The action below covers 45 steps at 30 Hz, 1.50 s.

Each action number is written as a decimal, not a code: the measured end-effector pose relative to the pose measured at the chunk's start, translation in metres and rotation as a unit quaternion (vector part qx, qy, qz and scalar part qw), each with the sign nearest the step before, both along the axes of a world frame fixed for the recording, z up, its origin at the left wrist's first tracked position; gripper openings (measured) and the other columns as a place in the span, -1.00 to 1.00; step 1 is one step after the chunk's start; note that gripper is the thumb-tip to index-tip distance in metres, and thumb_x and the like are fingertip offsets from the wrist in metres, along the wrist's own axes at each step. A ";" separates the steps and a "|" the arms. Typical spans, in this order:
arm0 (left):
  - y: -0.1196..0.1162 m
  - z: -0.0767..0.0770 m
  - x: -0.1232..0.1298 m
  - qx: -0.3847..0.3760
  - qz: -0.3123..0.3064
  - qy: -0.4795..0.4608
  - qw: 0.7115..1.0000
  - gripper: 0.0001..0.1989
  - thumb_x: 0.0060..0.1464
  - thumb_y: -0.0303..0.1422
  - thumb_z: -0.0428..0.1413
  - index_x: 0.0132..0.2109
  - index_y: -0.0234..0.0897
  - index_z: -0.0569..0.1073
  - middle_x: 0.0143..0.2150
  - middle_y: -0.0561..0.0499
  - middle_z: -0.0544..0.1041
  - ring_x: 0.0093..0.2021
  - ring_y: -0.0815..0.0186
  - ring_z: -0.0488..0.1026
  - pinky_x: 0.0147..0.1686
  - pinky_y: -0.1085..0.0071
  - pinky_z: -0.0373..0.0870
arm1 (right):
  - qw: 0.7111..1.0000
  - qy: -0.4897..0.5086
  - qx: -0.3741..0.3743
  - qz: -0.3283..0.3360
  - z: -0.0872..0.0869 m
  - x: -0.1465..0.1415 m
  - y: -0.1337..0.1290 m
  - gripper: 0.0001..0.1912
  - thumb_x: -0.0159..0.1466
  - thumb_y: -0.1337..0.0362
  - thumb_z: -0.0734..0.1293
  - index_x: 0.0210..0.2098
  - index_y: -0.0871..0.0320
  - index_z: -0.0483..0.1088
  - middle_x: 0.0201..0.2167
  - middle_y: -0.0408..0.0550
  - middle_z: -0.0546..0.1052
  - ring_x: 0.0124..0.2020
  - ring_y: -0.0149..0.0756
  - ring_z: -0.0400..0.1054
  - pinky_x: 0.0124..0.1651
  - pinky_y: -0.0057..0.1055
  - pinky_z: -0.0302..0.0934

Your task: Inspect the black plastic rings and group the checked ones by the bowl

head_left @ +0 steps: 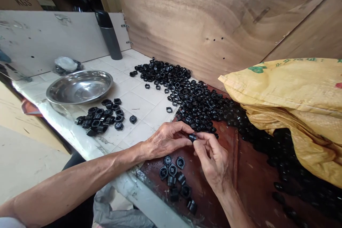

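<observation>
Between the fingertips of both hands is a small black plastic cap (192,137). My left hand (167,138) pinches it from the left, and my right hand (212,153) grips it from the right. Just below the hands, several round black caps (172,169) lie loose on the dark red board (224,174). Beyond my fingers spreads a large heap of black plastic rings (189,96). To the left, a smaller pile of black caps (103,115) sits on the white tiles. The cap's far side is hidden by my fingers.
A steel bowl (80,87) and a dark grey flask (109,37) stand on the tiled top at the left. A yellow woven sack (291,89) lies at the right, with more black parts (267,149) spilling from it. A wooden panel (213,17) closes off the back.
</observation>
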<state>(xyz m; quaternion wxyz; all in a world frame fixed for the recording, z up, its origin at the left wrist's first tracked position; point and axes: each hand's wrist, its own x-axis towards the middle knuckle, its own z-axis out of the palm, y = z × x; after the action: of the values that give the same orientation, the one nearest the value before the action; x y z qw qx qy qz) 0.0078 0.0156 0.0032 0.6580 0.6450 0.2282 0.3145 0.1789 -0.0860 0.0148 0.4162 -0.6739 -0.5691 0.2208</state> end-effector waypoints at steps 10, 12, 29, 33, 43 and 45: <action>0.000 0.000 0.000 0.013 -0.010 -0.002 1.000 -0.73 0.16 -0.35 0.28 0.00 -0.33 0.56 -0.06 -0.11 0.65 -0.05 0.18 0.62 0.02 0.24 0.57 | 1.000 -0.003 0.004 0.003 0.002 0.000 0.001 -0.68 0.42 0.02 0.28 -0.22 0.10 0.53 -0.47 -0.11 0.59 -0.47 -0.29 0.49 -0.34 -0.45 0.37; 0.000 0.001 0.000 0.023 -0.011 0.000 1.000 -0.73 0.16 -0.36 0.28 0.00 -0.32 0.57 -0.02 -0.12 0.64 -0.03 0.18 0.61 0.04 0.24 0.56 | 1.000 -0.001 -0.003 -0.015 0.001 0.000 0.001 -0.65 0.43 0.03 0.26 -0.33 0.10 0.51 -0.54 -0.13 0.55 -0.52 -0.31 0.46 -0.39 -0.45 0.35; 0.006 0.000 -0.009 0.317 -0.056 0.089 0.942 -0.84 0.27 -0.39 0.14 -0.03 -0.31 0.52 -0.12 -0.10 0.62 -0.12 0.27 0.57 -0.09 0.39 0.48 | 0.941 0.304 -0.149 -0.008 -0.013 -0.009 0.004 -0.68 0.26 0.02 0.41 -0.39 0.17 0.43 -0.64 -0.20 0.48 -0.64 -0.42 0.32 -0.44 -0.49 0.23; 0.008 0.016 -0.017 0.179 -0.176 0.268 0.930 -0.76 0.11 -0.19 0.28 -0.18 -0.27 0.55 -0.40 0.08 0.55 -0.44 0.38 0.45 -0.52 0.53 0.27 | 0.936 0.221 -0.267 0.063 -0.012 0.004 0.001 -0.53 0.30 -0.07 0.34 -0.57 0.13 0.35 -0.75 -0.22 0.38 -0.76 -0.44 0.19 -0.64 -0.52 0.05; 0.020 -0.016 0.000 0.346 0.053 0.289 0.891 -0.67 0.26 -0.35 0.14 0.15 -0.21 0.47 -0.12 -0.07 0.57 -0.19 0.23 0.53 -0.11 0.32 0.46 | 0.984 -0.173 -0.013 -0.040 -0.043 0.028 0.017 -0.64 0.32 0.22 0.33 0.08 0.17 0.46 -0.42 -0.09 0.53 -0.55 -0.28 0.36 -0.44 -0.37 0.25; 0.019 -0.018 0.002 0.361 0.045 0.310 0.879 -0.77 0.27 -0.38 0.10 0.03 -0.23 0.52 -0.08 -0.10 0.55 -0.14 0.20 0.53 -0.08 0.30 0.47 | 0.980 -0.193 -0.006 -0.040 -0.048 0.029 0.017 -0.74 0.33 0.23 0.32 -0.02 0.15 0.50 -0.37 -0.04 0.53 -0.50 -0.26 0.38 -0.40 -0.35 0.27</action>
<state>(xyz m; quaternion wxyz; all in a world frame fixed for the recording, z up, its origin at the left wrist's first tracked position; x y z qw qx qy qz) 0.0094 0.0345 -0.0147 0.2606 0.8912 0.3201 0.1882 0.2075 -0.0686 -0.0336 0.3025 -0.7287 -0.6100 0.0734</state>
